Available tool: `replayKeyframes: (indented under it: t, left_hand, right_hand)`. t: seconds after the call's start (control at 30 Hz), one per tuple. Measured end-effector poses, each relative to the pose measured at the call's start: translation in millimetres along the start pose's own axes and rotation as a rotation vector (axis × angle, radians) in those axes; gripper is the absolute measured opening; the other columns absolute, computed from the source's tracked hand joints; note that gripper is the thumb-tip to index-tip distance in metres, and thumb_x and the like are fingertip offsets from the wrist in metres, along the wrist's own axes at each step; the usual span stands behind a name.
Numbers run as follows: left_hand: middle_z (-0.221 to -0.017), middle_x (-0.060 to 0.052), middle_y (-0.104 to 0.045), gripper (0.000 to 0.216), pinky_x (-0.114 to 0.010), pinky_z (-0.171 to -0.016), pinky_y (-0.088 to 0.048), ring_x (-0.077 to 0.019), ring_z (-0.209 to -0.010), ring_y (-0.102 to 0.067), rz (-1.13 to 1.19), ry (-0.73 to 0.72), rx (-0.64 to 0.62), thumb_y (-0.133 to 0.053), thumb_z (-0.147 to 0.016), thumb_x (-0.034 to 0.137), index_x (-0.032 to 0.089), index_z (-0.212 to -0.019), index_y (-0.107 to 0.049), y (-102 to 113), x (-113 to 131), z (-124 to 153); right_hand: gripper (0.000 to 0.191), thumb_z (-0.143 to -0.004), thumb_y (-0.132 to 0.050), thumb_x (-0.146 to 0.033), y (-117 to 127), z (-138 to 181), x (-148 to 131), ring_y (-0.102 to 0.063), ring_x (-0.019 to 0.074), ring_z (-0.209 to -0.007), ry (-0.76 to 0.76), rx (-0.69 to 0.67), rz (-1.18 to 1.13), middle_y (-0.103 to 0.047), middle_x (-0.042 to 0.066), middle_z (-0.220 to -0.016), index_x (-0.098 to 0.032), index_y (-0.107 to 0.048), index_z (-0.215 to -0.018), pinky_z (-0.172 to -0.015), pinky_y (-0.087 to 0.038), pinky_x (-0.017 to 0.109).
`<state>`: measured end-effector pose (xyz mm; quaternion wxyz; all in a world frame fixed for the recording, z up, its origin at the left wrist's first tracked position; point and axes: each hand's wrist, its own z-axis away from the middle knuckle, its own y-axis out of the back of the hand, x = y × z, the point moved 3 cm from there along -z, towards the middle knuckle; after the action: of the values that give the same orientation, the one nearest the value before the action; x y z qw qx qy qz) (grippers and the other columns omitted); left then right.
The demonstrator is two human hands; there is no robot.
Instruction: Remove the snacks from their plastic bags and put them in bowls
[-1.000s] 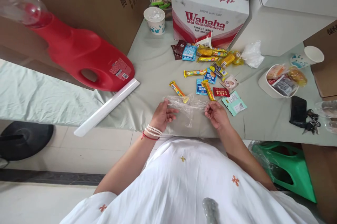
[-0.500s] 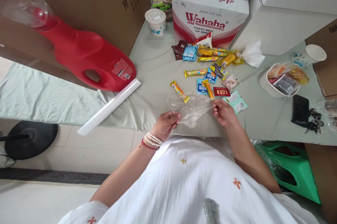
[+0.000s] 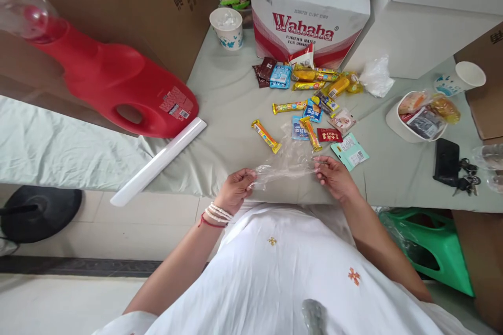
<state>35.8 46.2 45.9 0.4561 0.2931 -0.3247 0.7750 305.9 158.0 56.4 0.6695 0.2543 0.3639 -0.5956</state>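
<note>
A clear plastic bag (image 3: 285, 163) is stretched between my two hands, low over the table's front edge. My left hand (image 3: 237, 187) pinches its left end, and my right hand (image 3: 332, 175) pinches the right end. Just beyond the bag lie a yellow-orange snack stick (image 3: 266, 136) on the left and another snack stick (image 3: 311, 133), partly behind the film. A light blue packet (image 3: 299, 128) shows beside the second stick. To the right are a red packet (image 3: 329, 135) and a mint-green packet (image 3: 350, 151), the latter close to my right fingers.
A red jug (image 3: 129, 83) and a white roll (image 3: 159, 162) lie left. Behind the snacks stands a Wahaba-style water carton (image 3: 306, 23), with a paper cup (image 3: 227, 31) beside it. At right are a filled white tub (image 3: 401, 120), a black case (image 3: 447, 159) and keys (image 3: 467, 177).
My hands have moved apart, the left one leftward, and the bag is now pulled wider with its edge drawn straight between them. The view has shifted slightly.
</note>
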Motion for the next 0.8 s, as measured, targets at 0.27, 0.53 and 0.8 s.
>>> replayKeyframes:
  t: [0.27, 0.53, 0.8]
  left_hand:
    - [-0.106, -0.012, -0.065, 0.045, -0.046, -0.094, -0.048, -0.0307, -0.102, -0.062, -0.997, -0.775, 0.458, -0.076, -0.078, 0.037, 0.021, -0.119, -0.066, 12.0, 23.8, 19.0]
    - [-0.067, -0.003, -0.061, 0.023, -0.034, -0.073, -0.045, -0.0202, -0.068, -0.057, -0.8, -0.554, 0.066, -0.065, -0.088, 0.041, 0.021, -0.077, -0.071, -12.1, 25.4, -14.5]
    - [-0.065, 0.002, -0.057, 0.037, -0.022, -0.049, -0.033, -0.01, -0.056, -0.045, 0.003, -0.249, 0.167, -0.082, -0.069, 0.052, 0.02, -0.073, -0.066, -0.2, 16.8, -29.1]
  right_hand:
    - [0.046, -0.061, -0.091, -0.05, 4.3, 4.5, -5.3, -0.05, 0.0082, -0.054, 0.016, -0.063, 0.073, -0.061, -0.004, -0.068, -0.02, -0.068, -0.087, -0.043, -0.037, 0.018]
    - [0.045, -0.069, -0.086, -0.056, 15.2, 10.0, -2.9, -0.049, 0.0107, -0.054, 0.143, -0.059, 0.231, -0.058, -0.004, -0.065, -0.021, -0.067, -0.09, -0.045, -0.041, 0.023]
    - [0.035, -0.081, -0.077, -0.057, 51.3, 24.5, 23.7, -0.05, 0.0141, -0.056, 0.252, -0.026, 0.364, -0.059, -0.002, -0.068, -0.024, -0.069, -0.093, -0.054, -0.044, 0.029]
